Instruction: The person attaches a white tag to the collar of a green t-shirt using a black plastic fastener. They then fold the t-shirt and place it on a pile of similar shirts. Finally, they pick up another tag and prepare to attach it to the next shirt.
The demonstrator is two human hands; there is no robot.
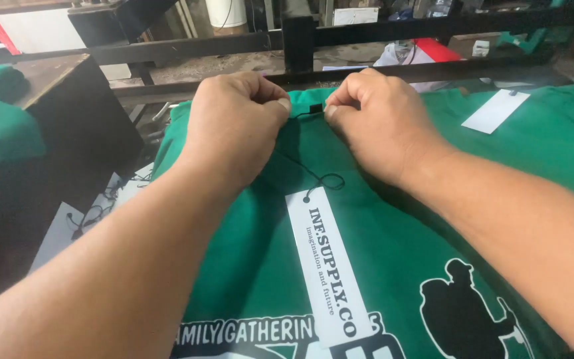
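Black string (313, 174) runs from collar of green shirt (380, 246) down to long white tag (323, 266) lying flat on chest. Left hand (234, 123) and right hand (380, 123), both grips pinched shut on string ends at collar, fists close for fine work. Second white tag (496, 111) rests apart, right.

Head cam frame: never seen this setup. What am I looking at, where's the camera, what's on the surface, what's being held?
There is no machine here, just a person working bare-handed. The one picture comes from a camera worn on the person's head, looking down along both forearms. A green printed shirt lies flat in front of them. On it rests a long white paper tag with a thin black string through its hole. The left hand and right hand meet at the shirt's neck edge, both pinching that string between thumb and fingers. A second white tag lies further right. Behind runs a dark metal frame.
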